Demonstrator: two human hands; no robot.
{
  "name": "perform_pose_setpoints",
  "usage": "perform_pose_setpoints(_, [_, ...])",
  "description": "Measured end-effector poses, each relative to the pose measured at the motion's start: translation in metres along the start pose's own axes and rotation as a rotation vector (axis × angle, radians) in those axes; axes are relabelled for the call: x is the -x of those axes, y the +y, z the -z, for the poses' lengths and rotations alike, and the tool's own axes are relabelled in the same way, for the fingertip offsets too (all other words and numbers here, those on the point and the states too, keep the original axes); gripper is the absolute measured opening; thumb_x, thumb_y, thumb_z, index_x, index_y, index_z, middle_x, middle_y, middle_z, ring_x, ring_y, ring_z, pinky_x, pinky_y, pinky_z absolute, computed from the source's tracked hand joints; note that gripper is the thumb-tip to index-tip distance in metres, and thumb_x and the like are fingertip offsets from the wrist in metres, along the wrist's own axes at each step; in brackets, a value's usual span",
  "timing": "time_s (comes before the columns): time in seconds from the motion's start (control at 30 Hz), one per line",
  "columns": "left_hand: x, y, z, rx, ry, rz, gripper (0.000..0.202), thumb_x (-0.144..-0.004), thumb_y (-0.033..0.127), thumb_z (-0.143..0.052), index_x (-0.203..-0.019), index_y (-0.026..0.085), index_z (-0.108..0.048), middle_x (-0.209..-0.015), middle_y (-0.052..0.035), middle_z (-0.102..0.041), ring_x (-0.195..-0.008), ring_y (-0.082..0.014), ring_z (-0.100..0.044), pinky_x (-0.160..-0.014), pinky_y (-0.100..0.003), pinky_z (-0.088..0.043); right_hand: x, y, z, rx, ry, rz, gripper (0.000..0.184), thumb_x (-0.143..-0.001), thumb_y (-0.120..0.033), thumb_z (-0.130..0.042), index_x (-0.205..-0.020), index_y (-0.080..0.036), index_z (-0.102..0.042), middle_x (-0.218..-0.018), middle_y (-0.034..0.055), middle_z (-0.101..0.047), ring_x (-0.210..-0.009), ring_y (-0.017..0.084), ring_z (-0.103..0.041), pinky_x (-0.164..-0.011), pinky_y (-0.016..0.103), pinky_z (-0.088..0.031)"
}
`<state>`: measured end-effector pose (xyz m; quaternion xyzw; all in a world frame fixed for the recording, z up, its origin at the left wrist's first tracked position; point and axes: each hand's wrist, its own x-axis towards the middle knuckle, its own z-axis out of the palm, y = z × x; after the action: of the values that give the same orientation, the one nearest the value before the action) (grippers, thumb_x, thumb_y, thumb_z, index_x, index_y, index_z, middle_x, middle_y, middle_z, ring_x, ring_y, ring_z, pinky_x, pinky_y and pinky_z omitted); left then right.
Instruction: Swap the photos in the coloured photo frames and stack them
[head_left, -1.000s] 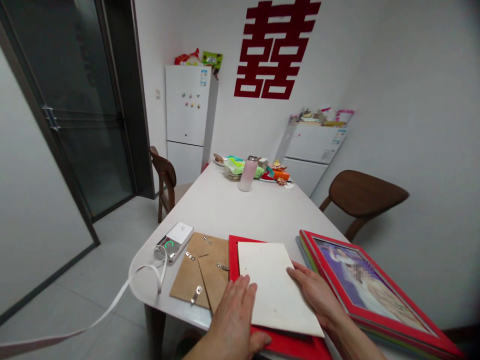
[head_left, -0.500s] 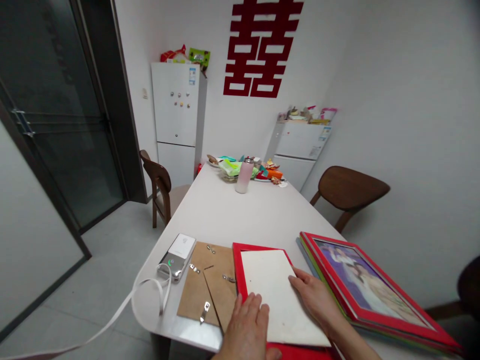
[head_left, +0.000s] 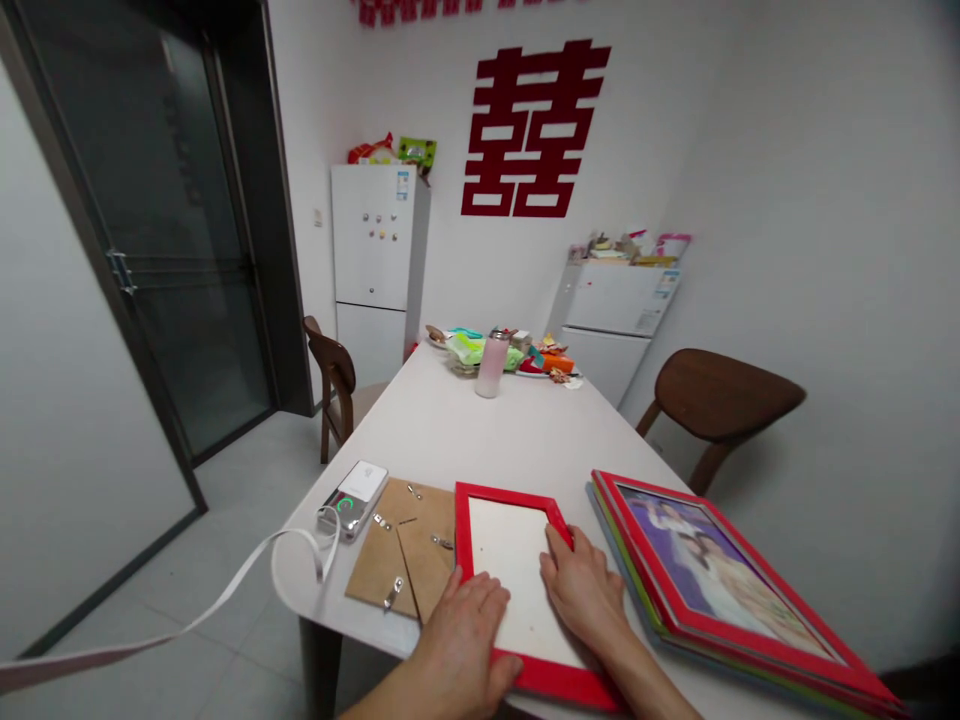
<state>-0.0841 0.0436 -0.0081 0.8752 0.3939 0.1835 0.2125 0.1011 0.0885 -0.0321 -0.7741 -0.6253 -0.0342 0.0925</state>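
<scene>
A red picture frame [head_left: 469, 492] lies on the table before me, with a white backing sheet [head_left: 499, 540] set inside its rim. My left hand [head_left: 469, 635] rests flat on the frame's lower left part and the sheet, fingers stretched out. On the right rim is my right hand [head_left: 589, 590], its fingers bent over the edge and its thumb on the sheet. Left of the frame, touching it, lies a brown backboard [head_left: 375, 570] with metal clips and a cut-out stand. The undersides of both hands are hidden.
A stack of framed pictures [head_left: 735, 570] lies at the right, a wedding photo on top. At the left is a silver-white device [head_left: 352, 500] with a white strap [head_left: 247, 580]. A pink bottle [head_left: 492, 365] and snack packets [head_left: 555, 362] stand farther back. Chairs [head_left: 720, 395] flank the table.
The white sheet has moved left and down inside the red rim. My right hand shifted left from the sheet's edge onto the rim; the left stayed low on the frame. The view tilted up slightly.
</scene>
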Motion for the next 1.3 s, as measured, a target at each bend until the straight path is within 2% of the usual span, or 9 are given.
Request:
perform_pose_setpoints(0.17, [0.022, -0.017, 0.027, -0.129, 0.043, 0.078, 0.067, -0.068, 0.038, -0.056, -0.125, 0.017, -0.030, -0.133, -0.0110, -0.028, -0.123, -0.0234, -0.021, -0.100, -0.047, -0.013, 0.007, 0.005, 0.011, -0.129, 0.037, 0.031, 0.046, -0.079, -0.030, -0.029, -0.122, -0.014, -0.038, -0.122, 0.0163, -0.040, -0.106, 0.030, -0.041, -0.077, 0.045, -0.036])
perform_pose_setpoints(0.27, [0.040, -0.037, 0.036, -0.240, 0.010, 0.350, 0.092, -0.053, 0.053, -0.064, -0.126, 0.011, -0.028, -0.133, -0.0198, -0.022, -0.123, -0.0321, -0.016, -0.096, -0.053, -0.016, 0.024, 0.004, 0.025, -0.226, 0.007, 0.225, 0.044, -0.079, -0.036, -0.032, -0.117, -0.017, -0.045, -0.125, 0.0131, -0.040, -0.113, 0.026, -0.036, -0.088, 0.042, -0.030])
perform_pose_setpoints(0.4, [0.050, -0.048, 0.031, -0.313, 0.009, 0.352, 0.102, -0.046, 0.060, -0.065, -0.127, 0.011, -0.028, -0.132, -0.0208, -0.024, -0.121, -0.0327, -0.020, -0.096, -0.050, -0.019, 0.049, 0.003, 0.039, -0.310, -0.157, 0.489, 0.048, -0.072, -0.046, -0.043, -0.114, -0.024, -0.049, -0.125, 0.0094, -0.042, -0.115, 0.027, -0.034, -0.093, 0.043, -0.025])
perform_pose_setpoints(0.63, [0.064, -0.041, 0.013, -0.366, 0.102, 0.175, 0.072, -0.064, 0.052, -0.059, -0.124, 0.021, -0.032, -0.128, -0.0128, -0.038, -0.117, -0.0272, -0.033, -0.096, -0.043, -0.028, 0.055, 0.015, 0.035, -0.302, -0.226, 0.435, 0.047, -0.072, -0.044, -0.043, -0.113, -0.023, -0.050, -0.127, 0.0110, -0.040, -0.118, 0.032, -0.028, -0.094, 0.049, -0.021])
perform_pose_setpoints(0.73, [0.073, -0.043, 0.011, -0.362, 0.141, 0.146, 0.066, -0.068, 0.048, -0.057, -0.124, 0.024, -0.031, -0.125, -0.0108, -0.041, -0.116, -0.0259, -0.035, -0.095, -0.042, -0.030, 0.056, 0.005, 0.038, -0.355, -0.214, 0.441, 0.045, -0.073, -0.040, -0.042, -0.115, -0.023, -0.048, -0.127, 0.0101, -0.040, -0.118, 0.031, -0.028, -0.094, 0.049, -0.019])
perform_pose_setpoints(0.83, [0.077, -0.046, 0.012, -0.378, 0.237, 0.242, 0.069, -0.066, 0.044, -0.061, -0.123, 0.021, -0.031, -0.128, -0.0142, -0.036, -0.117, -0.0284, -0.033, -0.095, -0.044, -0.030, 0.063, -0.019, 0.046, -0.495, -0.160, 0.577, 0.047, -0.072, -0.042, -0.044, -0.116, -0.025, -0.045, -0.121, 0.0082, -0.046, -0.113, 0.027, -0.035, -0.094, 0.046, -0.020])
perform_pose_setpoints(0.97, [0.075, -0.047, 0.012, -0.404, 0.305, 0.404, 0.065, -0.063, 0.032, -0.066, -0.120, 0.018, -0.037, -0.128, -0.0159, -0.036, -0.118, -0.0292, -0.031, -0.095, -0.045, -0.029, 0.071, -0.053, 0.048, -0.538, -0.169, 0.699, 0.059, -0.067, -0.054, -0.045, -0.115, -0.020, -0.045, -0.117, 0.0143, -0.047, -0.109, 0.031, -0.037, -0.091, 0.051, -0.019])
perform_pose_setpoints(1.2, [0.074, -0.046, 0.011, -0.410, 0.311, 0.434, 0.062, -0.060, 0.036, -0.068, -0.114, 0.017, -0.045, -0.125, -0.0163, -0.040, -0.116, -0.0307, -0.033, -0.094, -0.045, -0.030, 0.073, -0.070, 0.030, -0.475, -0.116, 0.664, 0.058, -0.063, -0.043, -0.053, -0.115, -0.018, -0.045, -0.120, 0.0168, -0.043, -0.112, 0.033, -0.033, -0.091, 0.051, -0.016])
perform_pose_setpoints(1.3, [0.078, -0.049, 0.013, -0.368, 0.315, 0.393, 0.058, -0.063, 0.037, -0.066, -0.114, 0.019, -0.044, -0.125, -0.0142, -0.041, -0.116, -0.0288, -0.035, -0.094, -0.043, -0.031, 0.071, -0.074, 0.033, -0.571, -0.106, 0.618, 0.055, -0.061, -0.035, -0.054, -0.112, -0.017, -0.047, -0.113, 0.0152, -0.047, -0.105, 0.030, -0.040, -0.090, 0.046, -0.024])
